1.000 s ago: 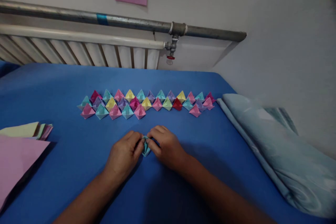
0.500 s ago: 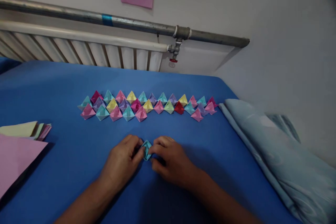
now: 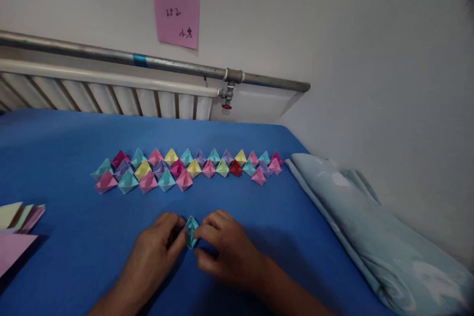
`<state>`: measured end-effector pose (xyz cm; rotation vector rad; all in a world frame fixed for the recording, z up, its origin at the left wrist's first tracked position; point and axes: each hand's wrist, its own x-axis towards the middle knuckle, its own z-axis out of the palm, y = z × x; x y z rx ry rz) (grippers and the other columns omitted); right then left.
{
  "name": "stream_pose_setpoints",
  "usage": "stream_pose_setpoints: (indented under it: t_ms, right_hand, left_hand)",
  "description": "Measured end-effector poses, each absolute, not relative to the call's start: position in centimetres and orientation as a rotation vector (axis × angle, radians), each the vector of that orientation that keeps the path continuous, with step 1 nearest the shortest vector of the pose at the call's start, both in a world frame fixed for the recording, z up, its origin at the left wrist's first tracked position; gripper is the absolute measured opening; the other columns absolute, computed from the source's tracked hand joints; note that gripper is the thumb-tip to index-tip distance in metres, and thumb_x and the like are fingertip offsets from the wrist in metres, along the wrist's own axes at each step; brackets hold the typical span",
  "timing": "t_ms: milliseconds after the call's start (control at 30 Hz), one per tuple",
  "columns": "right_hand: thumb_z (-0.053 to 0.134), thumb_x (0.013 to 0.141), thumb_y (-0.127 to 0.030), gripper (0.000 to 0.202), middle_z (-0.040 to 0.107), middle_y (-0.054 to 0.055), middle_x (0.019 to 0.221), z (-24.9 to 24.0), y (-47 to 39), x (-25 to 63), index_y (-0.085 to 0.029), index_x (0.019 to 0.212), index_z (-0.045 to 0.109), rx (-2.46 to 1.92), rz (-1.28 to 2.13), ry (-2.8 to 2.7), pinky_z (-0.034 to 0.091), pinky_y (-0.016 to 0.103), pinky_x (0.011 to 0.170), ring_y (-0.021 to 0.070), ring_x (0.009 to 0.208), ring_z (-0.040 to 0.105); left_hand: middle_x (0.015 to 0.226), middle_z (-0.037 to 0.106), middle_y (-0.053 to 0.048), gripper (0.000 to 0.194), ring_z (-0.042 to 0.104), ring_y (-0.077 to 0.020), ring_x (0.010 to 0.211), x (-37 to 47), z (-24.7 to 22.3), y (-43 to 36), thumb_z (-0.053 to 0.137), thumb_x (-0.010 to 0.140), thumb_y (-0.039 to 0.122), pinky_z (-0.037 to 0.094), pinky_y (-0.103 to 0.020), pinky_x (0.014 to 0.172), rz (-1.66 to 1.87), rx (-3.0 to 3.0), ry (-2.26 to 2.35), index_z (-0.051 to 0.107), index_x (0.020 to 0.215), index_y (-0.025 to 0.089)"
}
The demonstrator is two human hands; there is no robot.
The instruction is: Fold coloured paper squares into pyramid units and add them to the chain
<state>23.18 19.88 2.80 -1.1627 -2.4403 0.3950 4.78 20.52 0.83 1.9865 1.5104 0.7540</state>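
A small teal folded paper boat point(image 3: 191, 231) stands between my hands over the blue surface, its long side pointing away from me. My left hand point(image 3: 157, 247) pinches its left side between thumb and fingers. From the right, my right hand point(image 3: 225, 247) has its index fingertip at the boat's inner fold, with the thumb curled just below. Beyond my hands, several folded paper boats in pink, teal, yellow, purple and red, among them a red one point(image 3: 235, 168), stand packed in rows.
Coloured paper sheets point(image 3: 18, 252) lie at the left edge of the blue surface point(image 3: 92, 227). A folded light-blue blanket point(image 3: 355, 227) lies on the right. Behind are a radiator point(image 3: 148, 102), a metal pipe point(image 3: 177, 65) and a pink note point(image 3: 177, 19) on the wall.
The view has tilted up and shifted right, so the whole pink note shows and the boats appear lower and further left. Both hands remain at the teal boat in nearly the same pose.
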Motion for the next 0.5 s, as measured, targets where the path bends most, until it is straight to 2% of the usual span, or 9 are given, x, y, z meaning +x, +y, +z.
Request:
stream_pose_setpoints:
  t_ms: [167, 367, 500]
  right_hand:
    - [0.066, 0.076, -0.028, 0.008, 0.055, -0.003, 0.069, 2.3, 19.7, 23.0, -0.021, 0.076, 0.062, -1.102, 0.17, -2.456, 0.028, 0.026, 0.061, 0.0114, 0.063, 0.045]
    - [0.066, 0.076, -0.031, 0.011, 0.056, -0.004, 0.066, 1.7, 19.7, 22.6, -0.022, 0.081, 0.062, -1.045, 0.107, -2.45, 0.028, 0.027, 0.058, 0.0122, 0.06, 0.045]
    - [0.062, 0.079, -0.027, 0.009, 0.057, -0.003, 0.065, 1.6, 19.7, 22.5, -0.02, 0.075, 0.058, -1.037, 0.097, -2.471, 0.029, 0.027, 0.058, 0.0122, 0.06, 0.046]
  left_hand:
    - [0.071, 0.066, 0.001, 0.018, 0.062, -0.0154, 0.061, 4.5, 0.5, 20.8, 0.05, 0.079, 0.037, 0.048, -0.026, 0.058, 0.804, 1.942, 1.492, 0.061, 0.075, 0.023]
    - [0.072, 0.068, 0.002, 0.019, 0.065, -0.0161, 0.063, 4.4, 0.5, 20.8, 0.051, 0.078, 0.039, 0.05, -0.025, 0.058, 0.824, 1.942, 1.494, 0.063, 0.075, 0.025]
    - [0.07, 0.067, 0.002, 0.019, 0.065, -0.0156, 0.061, 4.4, 0.5, 20.8, 0.051, 0.078, 0.039, 0.05, -0.025, 0.057, 0.858, 1.955, 1.484, 0.063, 0.073, 0.025]
